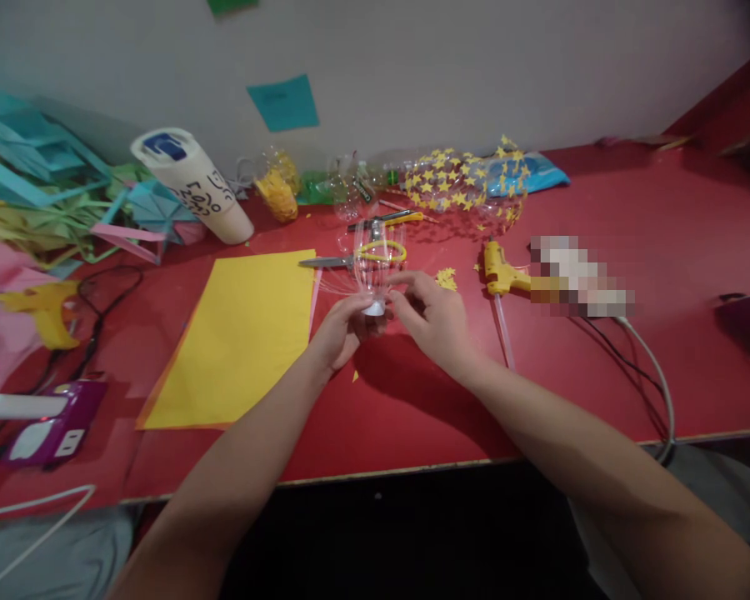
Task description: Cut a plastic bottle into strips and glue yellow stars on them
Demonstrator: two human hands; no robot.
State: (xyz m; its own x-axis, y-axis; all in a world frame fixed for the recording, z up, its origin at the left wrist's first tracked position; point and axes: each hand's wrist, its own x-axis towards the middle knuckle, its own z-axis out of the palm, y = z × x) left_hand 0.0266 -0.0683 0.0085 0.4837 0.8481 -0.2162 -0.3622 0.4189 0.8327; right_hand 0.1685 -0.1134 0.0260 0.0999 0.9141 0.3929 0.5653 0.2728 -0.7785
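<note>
A clear plastic bottle piece, cut into thin strips (370, 271), is between my hands above the red table, its whitish narrow end (376, 307) towards me. My left hand (342, 332) is closed around that end, with the thumb along its side. The thumb and fingers of my right hand (434, 321) are bent and pinch at the base of the strips; the exact fingertip contact is too small to make out. Scissors with yellow handles (395, 251) lie just behind the strips. Small yellow paper stars (447, 278) are piled beyond my right hand.
Yellow paper sheets (243, 333) lie at left. To the right are a yellow glue gun (495, 268) and a corded blurred-out object (578, 275). Star-covered plastic (443, 179), a cup of yellow pieces (278, 190) and a white cylinder (193, 185) line the wall. Another yellow glue gun (47, 312) lies far left.
</note>
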